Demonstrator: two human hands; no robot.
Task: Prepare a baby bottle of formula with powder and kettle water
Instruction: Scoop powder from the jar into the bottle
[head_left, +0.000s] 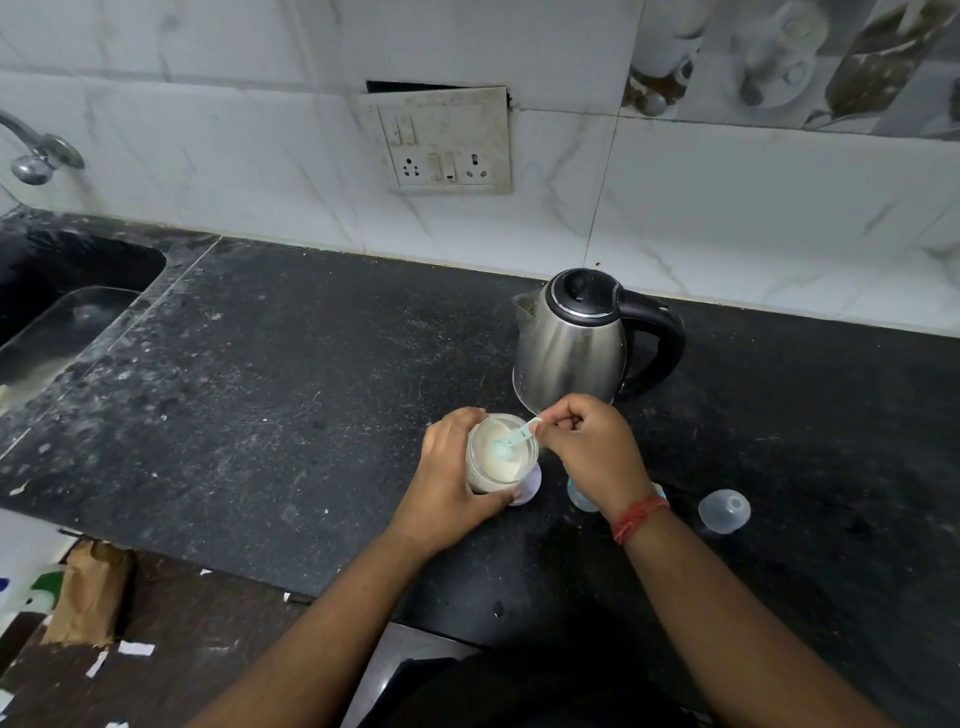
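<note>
My left hand (447, 478) grips an open jar of white formula powder (496, 457) standing on the black counter. A pale blue scoop (514, 441) is pinched in my right hand (587, 447), its bowl down in the powder. Beneath my right wrist, the clear baby bottle (581, 496) is mostly hidden. Its clear dome cap (723, 510) lies to the right. A steel kettle (576, 348) with black lid and handle stands just behind my hands. A pale lid (527, 488) peeks from under the jar.
The sink (62, 322) and tap (36, 156) are at the far left. A switch and socket plate (447, 140) is on the tiled wall. The counter's front edge (311, 597) runs diagonally near me, with a brown paper bag (88, 592) below on the left.
</note>
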